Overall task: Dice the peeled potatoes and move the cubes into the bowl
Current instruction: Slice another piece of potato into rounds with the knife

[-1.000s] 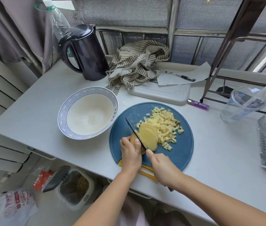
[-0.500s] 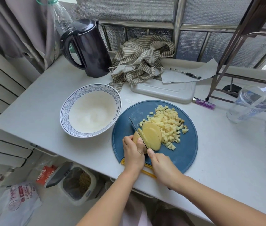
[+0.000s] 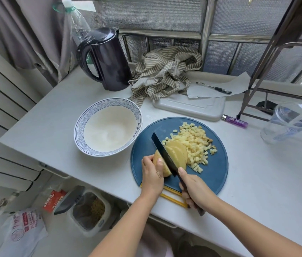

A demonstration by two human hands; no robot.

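A peeled potato (image 3: 165, 166) lies on the round blue cutting board (image 3: 215, 173). My left hand (image 3: 152, 173) grips its left end. The black knife (image 3: 163, 153), held by its handle in my right hand (image 3: 194, 191), stands in the potato with the blade down. Two or three cut slices (image 3: 178, 153) lean to the right of the blade. A heap of potato cubes (image 3: 195, 143) lies behind them on the board. To the left of the board stands the white bowl (image 3: 92, 151) with a blue patterned rim; nothing is in it.
A black kettle (image 3: 107, 60) and a striped cloth (image 3: 165, 71) stand at the back of the white table (image 3: 53, 117). A white tray (image 3: 189, 106), paper, pen (image 3: 214, 88), purple lighter (image 3: 235, 121) and plastic cup (image 3: 283, 123) lie behind and right. An open bin (image 3: 87, 210) sits below the table's front edge.
The knife has shifted left along the potato and stands in a new cut; another slice leans with the earlier ones. The camera has moved a little closer.
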